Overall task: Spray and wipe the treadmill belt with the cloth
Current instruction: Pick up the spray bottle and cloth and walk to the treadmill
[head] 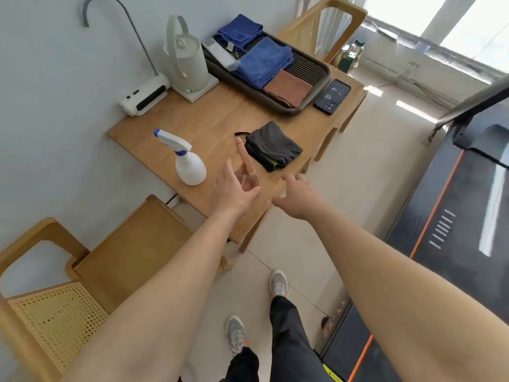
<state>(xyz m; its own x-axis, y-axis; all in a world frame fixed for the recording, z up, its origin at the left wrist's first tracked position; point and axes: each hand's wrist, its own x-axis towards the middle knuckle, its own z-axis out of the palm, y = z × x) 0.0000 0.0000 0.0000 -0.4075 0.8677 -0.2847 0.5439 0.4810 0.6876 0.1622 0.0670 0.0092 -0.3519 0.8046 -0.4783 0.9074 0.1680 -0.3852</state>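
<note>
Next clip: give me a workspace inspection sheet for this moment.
Surface: wooden table against the wall.
Job's things: white spray bottle and folded grey cloth on the table; treadmill belt at right.
Clutter: tray of folded cloths, kettle, phone, small clear bottle.
Hands: left hand open by the clear bottle; right hand open, holding nothing.
Cables: cords along the far wall.
Surroundings: near chair, far chair, window.
</note>
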